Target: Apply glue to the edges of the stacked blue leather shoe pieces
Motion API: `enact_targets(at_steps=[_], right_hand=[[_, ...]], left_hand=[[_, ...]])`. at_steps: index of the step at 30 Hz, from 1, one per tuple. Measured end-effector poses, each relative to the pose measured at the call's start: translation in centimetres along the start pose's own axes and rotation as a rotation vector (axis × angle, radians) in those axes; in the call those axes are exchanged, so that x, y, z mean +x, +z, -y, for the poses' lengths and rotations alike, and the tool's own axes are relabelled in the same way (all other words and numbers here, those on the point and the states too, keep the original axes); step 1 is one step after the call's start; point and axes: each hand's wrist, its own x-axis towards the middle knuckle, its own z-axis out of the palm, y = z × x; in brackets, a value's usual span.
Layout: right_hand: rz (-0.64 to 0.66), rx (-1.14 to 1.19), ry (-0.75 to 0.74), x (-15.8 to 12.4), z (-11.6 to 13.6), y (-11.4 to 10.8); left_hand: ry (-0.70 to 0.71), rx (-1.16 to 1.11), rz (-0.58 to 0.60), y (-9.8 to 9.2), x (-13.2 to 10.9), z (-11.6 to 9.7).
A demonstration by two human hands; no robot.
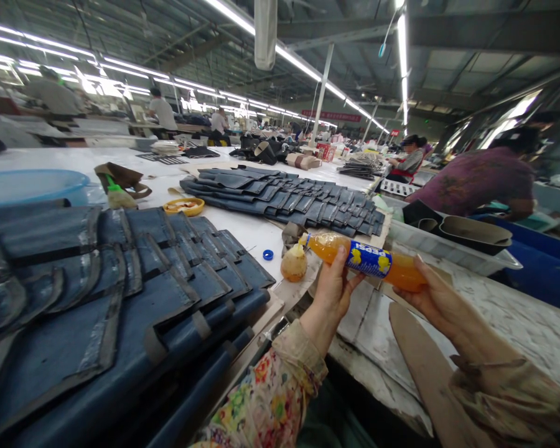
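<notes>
A clear plastic bottle (322, 247) with amber liquid and a blue Pepsi label lies nearly level in the air, its open mouth pointing left. My left hand (332, 287) is closed around it near the neck, while my right hand (424, 287) grips its base end. Right at the mouth stands a small round squeeze bottle (294, 264) with a pale top and amber liquid inside; whether the two touch I cannot tell. A blue cap (268, 254) rests on the white table just left of the small bottle.
Dark blue panels with grey edging (135, 280) are stacked at left, with another stack (284, 196) behind. A yellow dish (183, 206), a green-tipped bottle (120, 194) and a blue basin (32, 183) stand beyond. At right are a plastic tray (448, 255) and a bending co-worker (476, 177).
</notes>
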Motion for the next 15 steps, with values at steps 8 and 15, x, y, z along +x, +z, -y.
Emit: enact_targets(at_steps=[8,15], right_hand=[[0.001,0.004,-0.001,0.23,0.11,-0.20],[-0.015,-0.019,-0.005,-0.13,0.36,0.19]], left_hand=[[0.008,-0.024,-0.013,0.09,0.10,-0.02],[0.011,-0.024,-0.010,-0.04,0.07,0.11]])
